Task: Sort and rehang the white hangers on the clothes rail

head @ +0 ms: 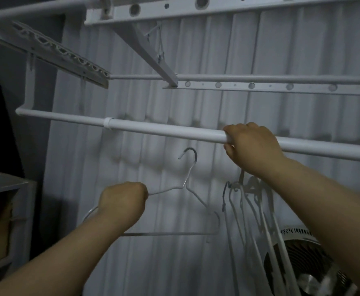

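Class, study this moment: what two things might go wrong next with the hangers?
1. The left hand grips the single hanger by one shoulder, hook below the rail; it may swing and miss.
2. The hanger bundle under the right hand, which grips the rail, looks tangled; it may slip onto the fan below.

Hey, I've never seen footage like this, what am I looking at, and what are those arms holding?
No machine here: one picture from a camera worn on a person's head, so both arms are the wearer's. The left hand grips a single white wire hanger by its shoulder, below the clothes rail. The right hand curls round that rail, a bunch of white hangers dangling beneath it; whether their hooks sit on the rail or in the hand is hidden. A fan stands lower right.
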Tool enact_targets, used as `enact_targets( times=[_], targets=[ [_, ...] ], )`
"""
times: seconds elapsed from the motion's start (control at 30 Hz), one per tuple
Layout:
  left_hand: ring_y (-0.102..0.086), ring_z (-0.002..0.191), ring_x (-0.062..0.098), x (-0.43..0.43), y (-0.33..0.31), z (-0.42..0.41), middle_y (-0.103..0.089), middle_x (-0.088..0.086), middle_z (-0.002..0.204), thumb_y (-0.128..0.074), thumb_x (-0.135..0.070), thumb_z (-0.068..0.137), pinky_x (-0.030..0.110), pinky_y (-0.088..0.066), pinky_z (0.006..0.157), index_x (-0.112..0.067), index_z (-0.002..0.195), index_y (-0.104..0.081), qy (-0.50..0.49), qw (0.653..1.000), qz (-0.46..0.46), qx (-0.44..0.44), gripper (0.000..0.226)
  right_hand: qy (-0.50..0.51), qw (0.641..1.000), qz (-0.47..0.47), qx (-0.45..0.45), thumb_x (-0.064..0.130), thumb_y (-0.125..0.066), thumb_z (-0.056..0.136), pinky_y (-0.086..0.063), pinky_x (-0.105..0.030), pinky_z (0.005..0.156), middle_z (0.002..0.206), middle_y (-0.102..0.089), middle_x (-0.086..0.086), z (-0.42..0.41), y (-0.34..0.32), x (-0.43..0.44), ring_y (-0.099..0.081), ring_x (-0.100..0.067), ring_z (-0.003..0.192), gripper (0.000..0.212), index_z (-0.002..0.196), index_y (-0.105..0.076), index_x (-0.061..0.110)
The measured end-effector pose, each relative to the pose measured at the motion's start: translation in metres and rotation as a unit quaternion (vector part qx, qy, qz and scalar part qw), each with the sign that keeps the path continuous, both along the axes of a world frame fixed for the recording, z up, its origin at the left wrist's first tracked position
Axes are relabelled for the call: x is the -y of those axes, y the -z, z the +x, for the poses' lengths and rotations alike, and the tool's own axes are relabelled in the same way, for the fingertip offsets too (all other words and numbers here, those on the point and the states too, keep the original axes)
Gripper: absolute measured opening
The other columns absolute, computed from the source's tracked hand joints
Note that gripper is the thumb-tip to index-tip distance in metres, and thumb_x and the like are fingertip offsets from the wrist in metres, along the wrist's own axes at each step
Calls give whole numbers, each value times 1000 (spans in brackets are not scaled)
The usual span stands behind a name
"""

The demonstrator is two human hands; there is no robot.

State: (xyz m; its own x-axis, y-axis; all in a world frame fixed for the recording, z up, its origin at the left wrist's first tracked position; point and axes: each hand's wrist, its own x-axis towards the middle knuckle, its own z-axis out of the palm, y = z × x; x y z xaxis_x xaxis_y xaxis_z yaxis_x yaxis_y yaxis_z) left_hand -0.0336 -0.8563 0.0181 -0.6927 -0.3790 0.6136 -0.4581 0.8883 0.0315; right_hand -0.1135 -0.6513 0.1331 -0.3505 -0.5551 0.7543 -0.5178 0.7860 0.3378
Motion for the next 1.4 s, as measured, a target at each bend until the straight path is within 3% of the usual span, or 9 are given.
enact_targets(
  times=[0.17,0.23,0.33,0.47,0.63,0.8,1.03,1.17,1.4],
  targets=[
    [-63,95,15,7,14,52,-67,-5,105,-38,-26,95,20,-33,64,-26,103,-63,-14,998,20,-57,26,-65,997,1,-41,18,-62,81,-30,-44,104,123,-58,-19,6,4,5,-46,-38,121,41,119,-56,4],
    [-68,70,12,5,17,81,-72,-4,79,-59,-23,85,21,-27,45,-26,81,-70,-24,997,-26,-72,12,-155,985,11,-80,15,-66,71,-40,-51,96,113,-63,-23,17,9,14,-56,-44,110,43,111,-62,0],
    [-53,30,13,8,25,119,-57,-3,37,-66,-24,60,13,-13,33,-25,47,-65,-36,994,-96,-48,13,-207,974,78,47,26,-52,89,-27,-35,107,143,-41,-7,44,18,28,-37,-26,131,53,139,-37,14],
    [-59,40,22,5,38,161,-59,-1,44,-39,-27,67,21,-28,51,-21,58,-68,-10,990,-135,-50,31,-283,927,123,215,31,-51,90,-35,-19,91,135,-49,0,74,35,47,-50,-14,111,49,136,-40,21],
    [-63,58,17,20,47,197,-67,-3,57,-38,-29,72,27,-26,65,-18,70,-71,34,989,-132,-50,34,-321,855,133,384,18,-57,87,-38,-5,47,75,-61,4,103,37,59,-53,2,48,16,102,-63,16],
    [-52,71,9,39,58,223,-67,0,65,-39,-32,77,23,-28,70,-14,75,-70,69,994,-61,-51,36,-303,789,145,514,13,-59,86,-41,-14,40,55,-54,2,126,39,65,-44,-1,35,9,83,-65,9],
    [-59,105,36,39,75,243,-64,18,112,-48,-28,76,43,-45,89,-2,107,-65,64,984,66,-150,44,-346,727,-14,593,9,-56,87,-49,-17,39,41,-49,7,166,49,81,-38,-3,30,22,66,-60,12],
    [-51,106,10,1,79,244,-56,-5,112,-53,-37,86,27,-43,92,-24,117,-54,173,927,264,-200,34,-351,680,-158,624,6,-55,88,-50,-16,37,32,-50,6,181,51,79,-37,-4,26,17,71,-57,5],
    [-59,46,4,-46,73,227,-66,-5,70,-59,-26,83,19,-47,45,-37,102,-42,294,763,570,-81,28,-363,625,-317,614,-1,-50,89,-51,-19,35,41,-53,-4,201,50,77,-38,-4,22,23,67,-51,3]
  ],
)
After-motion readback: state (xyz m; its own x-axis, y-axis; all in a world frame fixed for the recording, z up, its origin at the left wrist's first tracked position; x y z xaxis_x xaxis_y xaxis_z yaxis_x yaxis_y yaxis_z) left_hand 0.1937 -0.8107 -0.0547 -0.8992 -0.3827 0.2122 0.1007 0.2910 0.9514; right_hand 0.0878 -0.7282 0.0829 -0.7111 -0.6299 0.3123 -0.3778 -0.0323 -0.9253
